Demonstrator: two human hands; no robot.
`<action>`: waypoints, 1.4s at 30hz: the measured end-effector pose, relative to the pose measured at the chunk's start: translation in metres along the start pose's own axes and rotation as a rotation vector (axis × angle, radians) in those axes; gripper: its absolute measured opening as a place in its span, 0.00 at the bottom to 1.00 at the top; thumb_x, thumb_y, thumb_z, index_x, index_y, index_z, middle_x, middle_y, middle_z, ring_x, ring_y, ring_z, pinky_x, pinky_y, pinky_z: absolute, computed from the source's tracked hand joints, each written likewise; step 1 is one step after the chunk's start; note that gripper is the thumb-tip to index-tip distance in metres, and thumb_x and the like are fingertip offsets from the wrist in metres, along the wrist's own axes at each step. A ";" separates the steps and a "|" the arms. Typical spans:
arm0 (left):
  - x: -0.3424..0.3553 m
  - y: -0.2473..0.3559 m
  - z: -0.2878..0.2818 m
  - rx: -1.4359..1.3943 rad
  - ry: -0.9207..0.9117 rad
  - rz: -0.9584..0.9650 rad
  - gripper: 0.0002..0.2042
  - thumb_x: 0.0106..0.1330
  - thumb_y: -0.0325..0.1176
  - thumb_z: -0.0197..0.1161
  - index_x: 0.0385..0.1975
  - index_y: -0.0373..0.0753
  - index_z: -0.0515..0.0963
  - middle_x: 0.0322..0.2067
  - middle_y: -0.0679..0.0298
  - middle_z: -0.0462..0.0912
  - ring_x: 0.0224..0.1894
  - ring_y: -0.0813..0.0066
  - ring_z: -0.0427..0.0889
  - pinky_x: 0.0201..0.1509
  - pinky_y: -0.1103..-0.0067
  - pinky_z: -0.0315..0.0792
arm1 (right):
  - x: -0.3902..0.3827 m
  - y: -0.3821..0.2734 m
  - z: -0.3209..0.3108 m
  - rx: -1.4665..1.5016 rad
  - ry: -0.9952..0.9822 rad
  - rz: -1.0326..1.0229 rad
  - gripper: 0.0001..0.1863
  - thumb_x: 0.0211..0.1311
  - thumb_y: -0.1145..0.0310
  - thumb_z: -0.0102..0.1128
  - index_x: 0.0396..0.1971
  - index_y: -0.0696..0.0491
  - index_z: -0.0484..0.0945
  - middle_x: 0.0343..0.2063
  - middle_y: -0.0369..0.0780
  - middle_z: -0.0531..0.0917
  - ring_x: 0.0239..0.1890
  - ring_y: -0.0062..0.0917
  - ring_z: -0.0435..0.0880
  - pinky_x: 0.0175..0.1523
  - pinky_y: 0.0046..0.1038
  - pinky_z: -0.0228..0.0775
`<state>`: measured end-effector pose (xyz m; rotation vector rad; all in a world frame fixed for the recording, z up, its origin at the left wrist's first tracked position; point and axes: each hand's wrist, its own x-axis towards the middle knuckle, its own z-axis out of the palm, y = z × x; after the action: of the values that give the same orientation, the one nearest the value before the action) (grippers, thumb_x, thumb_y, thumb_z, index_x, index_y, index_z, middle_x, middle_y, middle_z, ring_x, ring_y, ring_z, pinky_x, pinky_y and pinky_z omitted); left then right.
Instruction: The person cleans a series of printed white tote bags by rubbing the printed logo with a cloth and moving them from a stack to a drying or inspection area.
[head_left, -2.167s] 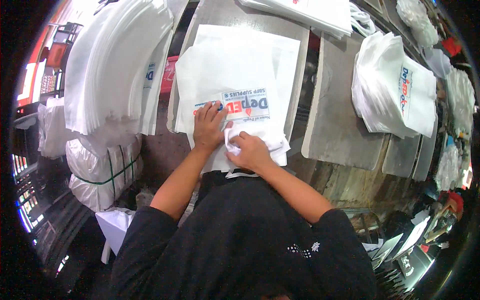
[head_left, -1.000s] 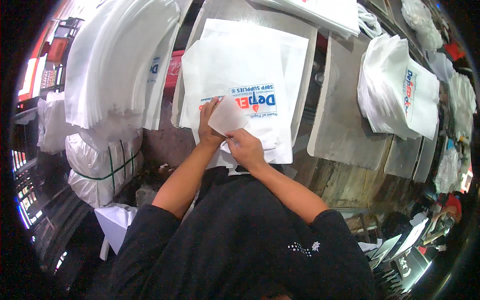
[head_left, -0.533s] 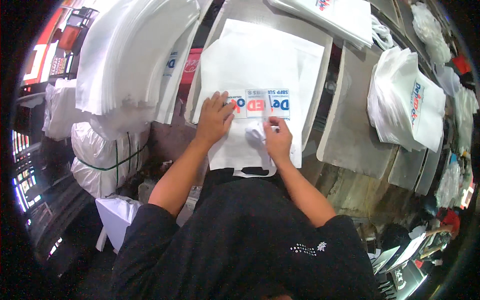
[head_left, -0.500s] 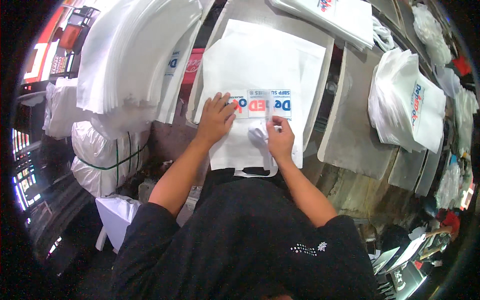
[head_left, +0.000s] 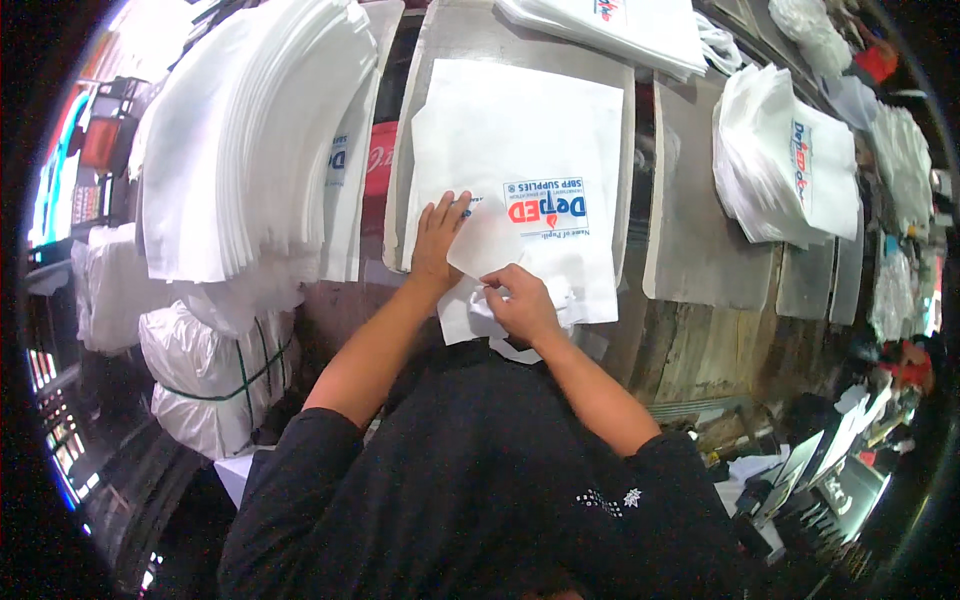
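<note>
A flat white fabric bag (head_left: 520,125) with a blue and red print lies in front of me, print upside down to me, on a grey board (head_left: 410,150). My left hand (head_left: 437,248) rests open on its left side, partly over the print, fingers stretched out. Just right of those fingers a pale, translucent sheet (head_left: 485,240) covers part of the print. My right hand (head_left: 522,305) is closed, its fingertips pinching the sheet's lower corner. Crumpled white material (head_left: 565,295) bunches around that hand; whether it belongs to the sheet or the bag, I cannot tell.
A tall stack of white bags (head_left: 240,150) curves along the left, above a wrapped white bundle (head_left: 215,375) tied with green cord. Another stack (head_left: 610,30) is at the far edge. More printed bags (head_left: 780,160) stand on the right board (head_left: 690,230).
My right hand has moved down and left with the sheet, uncovering much of the print. My left hand stays on the bag. The view has shifted slightly.
</note>
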<state>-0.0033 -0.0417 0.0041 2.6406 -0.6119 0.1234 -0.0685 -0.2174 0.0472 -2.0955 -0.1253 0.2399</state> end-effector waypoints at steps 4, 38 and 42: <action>0.002 0.006 -0.005 0.000 -0.003 -0.013 0.19 0.60 0.33 0.56 0.53 0.40 0.73 0.64 0.57 0.63 0.68 0.54 0.58 0.68 0.55 0.52 | 0.001 -0.004 -0.006 -0.031 0.128 -0.013 0.09 0.52 0.71 0.61 0.34 0.54 0.81 0.33 0.44 0.82 0.36 0.39 0.82 0.45 0.35 0.74; -0.028 -0.065 -0.027 -0.347 0.155 0.000 0.28 0.50 0.22 0.56 0.56 0.33 0.65 0.56 0.47 0.70 0.62 0.44 0.66 0.69 0.61 0.56 | -0.157 0.069 -0.077 0.195 -0.221 0.619 0.11 0.50 0.68 0.67 0.34 0.56 0.81 0.31 0.37 0.84 0.38 0.21 0.79 0.46 0.26 0.71; -0.048 -0.028 -0.041 -0.258 -0.196 0.384 0.31 0.52 0.34 0.65 0.60 0.41 0.66 0.64 0.49 0.62 0.68 0.48 0.57 0.69 0.55 0.52 | -0.228 0.130 -0.129 -0.251 0.595 0.997 0.18 0.51 0.70 0.66 0.43 0.57 0.79 0.37 0.42 0.84 0.40 0.29 0.81 0.46 0.29 0.72</action>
<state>-0.0340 0.0176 0.0215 2.2762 -1.1172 -0.0982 -0.2632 -0.4344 0.0265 -2.2213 1.3156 0.1743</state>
